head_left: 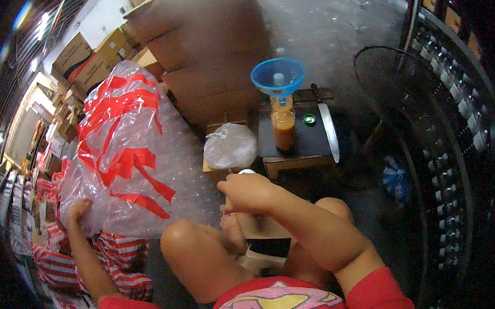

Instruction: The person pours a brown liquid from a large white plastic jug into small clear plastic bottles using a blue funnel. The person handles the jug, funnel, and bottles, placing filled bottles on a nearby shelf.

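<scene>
My left hand [80,212] grips or presses the lower left side of a large clear plastic bag [177,172] with red tape strips; its fingers are partly hidden by the film. Near the middle, my right hand [246,191] is closed around something mostly hidden, with a small white part [247,171] showing above the knuckles. Just beyond it lies a knotted white plastic bag [231,145]. A blue plastic funnel [278,76] sits over a clear bottle [283,129] of orange-brown liquid on a small dark-topped stand [309,146]. Beside the bottle are a green cap [309,119] and a long metal blade [329,131].
Stacked cardboard boxes [209,87] rise beyond the clear bag. Red-and-white striped bags [125,252] lie at lower left. A black wire-caged fan [387,77] stands at right, before racks of bottles [446,71].
</scene>
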A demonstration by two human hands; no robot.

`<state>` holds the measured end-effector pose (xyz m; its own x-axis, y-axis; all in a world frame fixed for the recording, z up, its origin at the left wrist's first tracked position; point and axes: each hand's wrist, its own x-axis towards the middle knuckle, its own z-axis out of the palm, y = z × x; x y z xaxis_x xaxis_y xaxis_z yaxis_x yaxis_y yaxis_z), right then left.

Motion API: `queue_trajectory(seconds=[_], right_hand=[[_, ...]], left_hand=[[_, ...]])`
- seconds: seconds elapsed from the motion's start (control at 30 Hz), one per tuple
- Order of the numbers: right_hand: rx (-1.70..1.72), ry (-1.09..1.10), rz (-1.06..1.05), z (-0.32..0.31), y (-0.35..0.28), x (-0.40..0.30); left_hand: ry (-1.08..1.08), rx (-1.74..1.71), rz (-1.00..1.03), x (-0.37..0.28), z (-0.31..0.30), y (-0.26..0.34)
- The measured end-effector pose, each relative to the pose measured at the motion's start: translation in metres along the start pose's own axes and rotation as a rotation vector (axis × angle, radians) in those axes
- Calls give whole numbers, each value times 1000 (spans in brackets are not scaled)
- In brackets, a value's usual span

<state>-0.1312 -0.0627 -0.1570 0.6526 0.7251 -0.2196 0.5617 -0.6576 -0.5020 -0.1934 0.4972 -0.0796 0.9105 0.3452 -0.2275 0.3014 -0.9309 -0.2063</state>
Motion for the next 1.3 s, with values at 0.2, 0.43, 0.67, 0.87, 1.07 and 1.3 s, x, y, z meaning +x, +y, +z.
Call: queue_trajectory(seconds=[0.2,0.43,0.67,0.87,1.07,1.3], right_hand=[[4,18,-15,6,4,5],[15,35,25,0,-9,-3],[15,96,9,12,-5,8],[31,198,-26,3,-1,2],[362,365,-187,-3,-9,13],[1365,611,-674,-22,-24,-4]], left_hand=[[-56,-174,-384,-4,20,-48],[122,-321,-375,-6,62,-46],[444,-476,-284,-26,9,-24],[931,-629,44,-86,-100,92],[1040,-889,446,-131,-96,254],[593,-1239,679,-144,-20,386]])
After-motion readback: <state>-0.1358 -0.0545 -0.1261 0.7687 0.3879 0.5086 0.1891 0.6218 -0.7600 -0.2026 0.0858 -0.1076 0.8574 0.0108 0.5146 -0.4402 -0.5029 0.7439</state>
